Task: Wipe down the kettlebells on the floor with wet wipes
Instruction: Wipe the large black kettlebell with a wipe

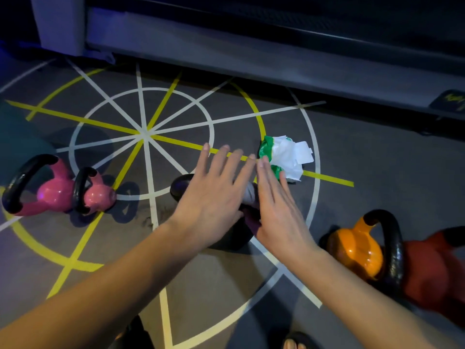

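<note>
A black kettlebell point(180, 188) stands on the floor in the middle, mostly hidden under my hands. My left hand point(214, 190) lies flat over it with straight, spread fingers. My right hand point(276, 205) is beside it, fingers straight, edge-on. A greyish wipe point(249, 193) shows between the two hands on top of the kettlebell. Just beyond the fingertips lies a green and white wet-wipe pack point(284, 156) with white wipes spilling out.
Two pink kettlebells point(56, 191) with black handles stand at the left. An orange kettlebell point(357, 250) and a red one point(432, 270) stand at the right. A grey machine base point(251, 54) runs along the back. My toes point(293, 345) show at the bottom edge.
</note>
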Motion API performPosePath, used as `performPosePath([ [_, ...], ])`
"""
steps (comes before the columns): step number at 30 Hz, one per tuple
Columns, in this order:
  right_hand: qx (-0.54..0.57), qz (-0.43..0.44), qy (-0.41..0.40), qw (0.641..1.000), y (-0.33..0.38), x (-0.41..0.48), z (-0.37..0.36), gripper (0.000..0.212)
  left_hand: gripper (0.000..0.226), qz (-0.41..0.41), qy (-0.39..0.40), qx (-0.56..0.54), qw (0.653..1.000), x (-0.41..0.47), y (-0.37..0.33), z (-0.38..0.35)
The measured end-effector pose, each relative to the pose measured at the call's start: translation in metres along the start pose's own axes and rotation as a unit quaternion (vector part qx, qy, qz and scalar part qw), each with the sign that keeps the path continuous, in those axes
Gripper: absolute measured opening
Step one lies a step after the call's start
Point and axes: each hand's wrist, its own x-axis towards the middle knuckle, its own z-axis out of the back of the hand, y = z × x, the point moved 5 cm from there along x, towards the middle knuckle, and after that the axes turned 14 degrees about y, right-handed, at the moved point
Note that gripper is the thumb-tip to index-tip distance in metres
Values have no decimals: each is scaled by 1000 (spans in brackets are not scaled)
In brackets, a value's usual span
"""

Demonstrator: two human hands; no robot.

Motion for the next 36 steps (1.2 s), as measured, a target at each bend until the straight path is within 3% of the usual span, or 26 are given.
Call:
performPosePath([
  [3, -15, -23, 7, 1000, -22, -18, 12, 118, 68, -38, -36, 17, 998, 2, -28, -1],
  [5, -56, -60, 51, 995, -35, -28, 16, 128, 37, -74, -15, 43, 996, 14, -39, -5],
  [7, -81, -74, 84, 990, -43, -28, 15, 129, 22, -105, -2, 66, 992, 27, -43, 3],
  [11, -69, -63, 114, 989, -35, -13, 2, 115, 21, -91, 134, 83, 983, 41, -40, 5],
  [13, -54, -75, 106, 990, -31, -9, -3, 105, 22, -78, 107, 69, 989, 37, -36, 5],
  [20, -102, -111, 44, 988, -26, -20, 1, 103, 16, -55, -150, 76, 984, 14, -11, -12],
  [25, -115, -112, 37, 986, -27, -19, 6, 95, 11, -8, -121, 59, 991, 0, 38, -29],
  [28, -113, -109, 53, 986, -26, -16, 2, 90, 21, 23, -95, 24, 995, -4, 54, -36],
  [32, -87, -100, 64, 989, -24, -10, 0, 71, 19, 26, -138, -33, 990, 0, 42, -34],
  [36, -86, -96, 71, 989, -25, -3, -2, 61, 17, -15, -151, -12, 988, 10, 13, -27],
])
